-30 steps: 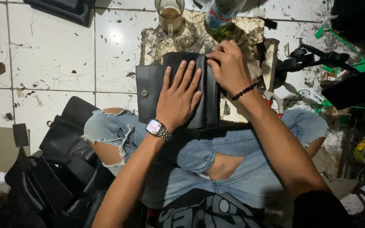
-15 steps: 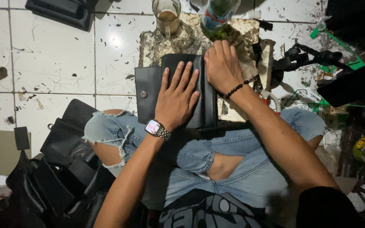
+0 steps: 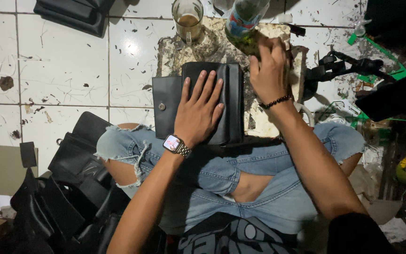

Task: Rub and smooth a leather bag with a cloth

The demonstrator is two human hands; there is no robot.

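- Pressing flat on a black leather pouch (image 3: 222, 101), the left hand (image 3: 198, 110) lay palm down with its fingers spread wide and straight, holding nothing; a smartwatch (image 3: 175, 145) sat on that wrist.
- The pouch rested on a stained, worn work board (image 3: 269, 124) just in front of the person's crossed legs in torn blue jeans (image 3: 222, 174), with its flap and snap stud (image 3: 162, 107) lying open to the left over the tiled floor (image 3: 62, 70).
- The right hand (image 3: 269, 73), a dark bead bracelet (image 3: 277, 101) on its wrist, lay just beside the pouch's right edge, reaching over the board toward a plastic bottle (image 3: 243, 21); its fingers were loosely curled, and I could not tell whether they gripped anything.
- A glass mug (image 3: 188, 19) of brownish liquid stood on the far end of the board, left of the bottle.
- Black leather pieces (image 3: 66, 188) were heaped beside the person's left knee.
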